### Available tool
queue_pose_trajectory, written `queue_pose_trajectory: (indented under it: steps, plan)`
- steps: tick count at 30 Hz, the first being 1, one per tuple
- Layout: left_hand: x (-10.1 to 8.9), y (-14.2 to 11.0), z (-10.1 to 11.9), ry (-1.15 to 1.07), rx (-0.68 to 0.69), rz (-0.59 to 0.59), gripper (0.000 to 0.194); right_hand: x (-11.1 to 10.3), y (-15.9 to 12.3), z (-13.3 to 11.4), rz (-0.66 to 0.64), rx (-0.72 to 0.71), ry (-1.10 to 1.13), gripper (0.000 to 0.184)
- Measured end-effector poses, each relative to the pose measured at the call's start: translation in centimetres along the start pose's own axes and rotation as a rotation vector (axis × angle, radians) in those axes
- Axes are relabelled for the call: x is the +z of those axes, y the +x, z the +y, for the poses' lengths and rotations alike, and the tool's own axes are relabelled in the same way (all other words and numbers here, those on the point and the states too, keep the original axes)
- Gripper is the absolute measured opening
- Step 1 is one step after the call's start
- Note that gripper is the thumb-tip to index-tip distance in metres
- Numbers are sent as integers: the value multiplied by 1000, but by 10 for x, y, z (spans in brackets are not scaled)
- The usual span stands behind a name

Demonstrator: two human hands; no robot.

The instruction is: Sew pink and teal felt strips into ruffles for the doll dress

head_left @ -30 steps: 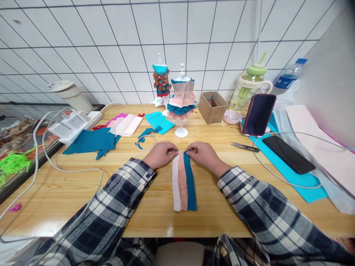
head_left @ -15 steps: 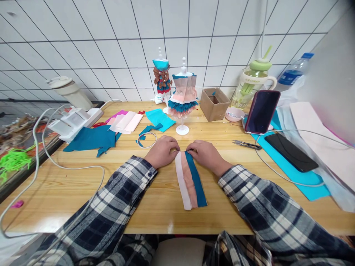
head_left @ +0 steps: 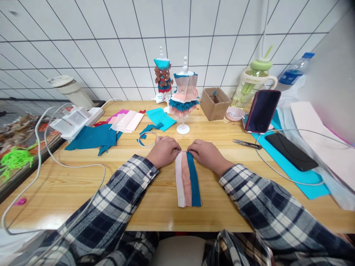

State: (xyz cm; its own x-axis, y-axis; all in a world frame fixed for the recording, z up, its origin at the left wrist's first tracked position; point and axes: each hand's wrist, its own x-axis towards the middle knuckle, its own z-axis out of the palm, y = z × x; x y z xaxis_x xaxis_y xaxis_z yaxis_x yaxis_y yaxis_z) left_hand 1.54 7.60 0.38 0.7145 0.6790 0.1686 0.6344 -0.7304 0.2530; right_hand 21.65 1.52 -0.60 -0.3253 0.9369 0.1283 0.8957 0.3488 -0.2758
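Observation:
A stack of three fabric strips (head_left: 188, 179), white, pink and teal side by side, lies lengthwise on the wooden table (head_left: 155, 207) in front of me. My left hand (head_left: 164, 150) pinches the far end of the strips at their left corner. My right hand (head_left: 204, 154) pinches the same far end at the right corner. Both hands have their fingers curled and closed on the fabric. Just beyond them stands a small mannequin (head_left: 184, 96) wearing a pink and teal ruffled dress.
Teal and pink fabric pieces (head_left: 93, 137) and a white machine (head_left: 74, 120) lie at the left, with a cable (head_left: 69, 166) looping across. A cardboard box (head_left: 215, 103), snips (head_left: 246, 143), two phones (head_left: 262, 111) and a jug (head_left: 253, 85) stand at the right.
The near end of the strips swung right, then back towards straight. Both hands stayed pinched on the far end.

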Motion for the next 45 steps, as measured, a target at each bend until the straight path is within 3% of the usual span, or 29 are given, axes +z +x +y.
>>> queue_pose_trajectory:
  steps: [5,12,15,21,24,31,36,40,45]
  plan:
    - [-9,-6,4,160,172,-21,25,-9,-7,-1,-79,-111,-84,31]
    - [-15,-11,4,140,210,-84,26,-13,-13,8,-113,-40,-110,40]
    - [-11,-10,3,63,146,-38,24,-10,-15,11,-54,-29,-29,40]
    - [-4,-7,1,82,78,18,23,-14,-16,10,204,50,74,44]
    - [-8,-8,1,70,45,24,23,-24,-21,25,236,110,29,37]
    - [-12,-2,3,77,-26,108,37,-39,-42,96,123,174,14,26]
    - [-14,17,1,2,-81,186,35,-40,-43,97,63,127,72,18]
    - [-11,33,-1,-22,-4,82,34,-39,-41,94,58,205,56,15]
    - [3,46,-5,-59,-16,-25,32,-35,-39,102,63,289,20,17]
